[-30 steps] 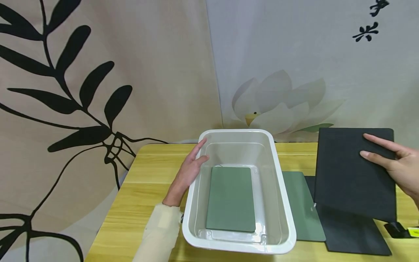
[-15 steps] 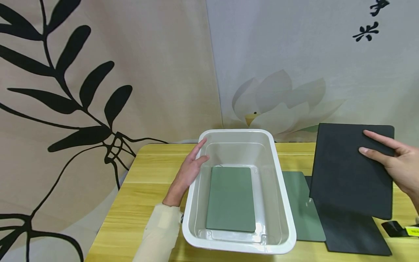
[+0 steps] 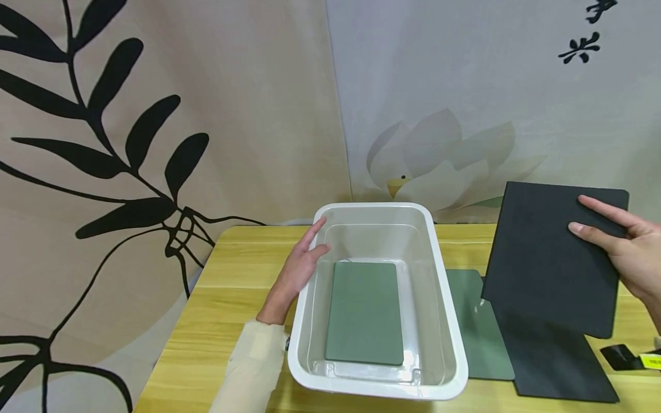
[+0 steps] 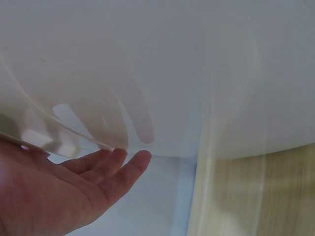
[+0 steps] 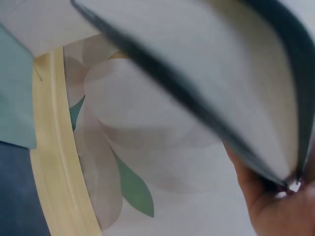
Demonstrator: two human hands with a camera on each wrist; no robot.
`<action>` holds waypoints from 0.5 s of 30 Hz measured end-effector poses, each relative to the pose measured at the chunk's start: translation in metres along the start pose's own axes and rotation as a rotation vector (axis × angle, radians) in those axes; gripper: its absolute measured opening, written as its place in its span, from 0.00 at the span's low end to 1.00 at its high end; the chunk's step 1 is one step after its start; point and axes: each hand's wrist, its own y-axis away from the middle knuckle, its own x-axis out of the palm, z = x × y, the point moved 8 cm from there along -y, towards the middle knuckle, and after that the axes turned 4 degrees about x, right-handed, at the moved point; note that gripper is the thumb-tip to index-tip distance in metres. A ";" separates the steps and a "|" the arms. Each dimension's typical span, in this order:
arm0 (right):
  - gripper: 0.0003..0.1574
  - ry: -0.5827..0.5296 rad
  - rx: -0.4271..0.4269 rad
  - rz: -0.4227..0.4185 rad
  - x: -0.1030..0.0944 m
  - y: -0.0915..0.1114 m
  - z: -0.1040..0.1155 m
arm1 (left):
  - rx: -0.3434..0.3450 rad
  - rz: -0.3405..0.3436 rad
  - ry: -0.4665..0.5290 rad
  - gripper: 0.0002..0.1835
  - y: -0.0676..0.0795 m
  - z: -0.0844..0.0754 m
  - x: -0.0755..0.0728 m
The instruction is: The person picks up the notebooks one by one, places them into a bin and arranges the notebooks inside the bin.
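Observation:
My left hand (image 3: 298,267) holds the left rim of a white plastic basin (image 3: 448,321), thumb over the edge; in the left wrist view its fingers (image 4: 125,174) lie under the rim by the outer wall. A green notebook (image 3: 365,312) lies flat on the basin floor. My right hand (image 3: 637,249) grips a black notebook (image 3: 547,258) by its right side, raised and tilted above the table. Its pale pages (image 5: 246,83) show between dark covers in the right wrist view. Beneath it another black notebook (image 3: 558,367) lies flat, next to a second green notebook (image 3: 480,327).
All this stands on a light wooden table (image 3: 217,321). Right of the black notebooks, a small black object with a yellow label (image 3: 652,361) is partly in view. Behind the table hangs a curtain (image 3: 248,115) printed with leaves and a flower.
The right hand has lifted the black notebook higher and tilted it, its lower edge shifting left over the notebooks below. The left hand and basin stay put.

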 end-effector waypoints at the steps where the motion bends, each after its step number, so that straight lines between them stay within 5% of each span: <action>1: 0.34 -0.028 -0.001 0.000 0.001 0.000 0.001 | 0.000 0.001 0.002 0.30 0.000 0.000 0.000; 15: 0.33 -0.216 0.027 0.011 0.003 -0.005 0.014 | -0.004 0.002 0.000 0.31 0.000 0.000 0.000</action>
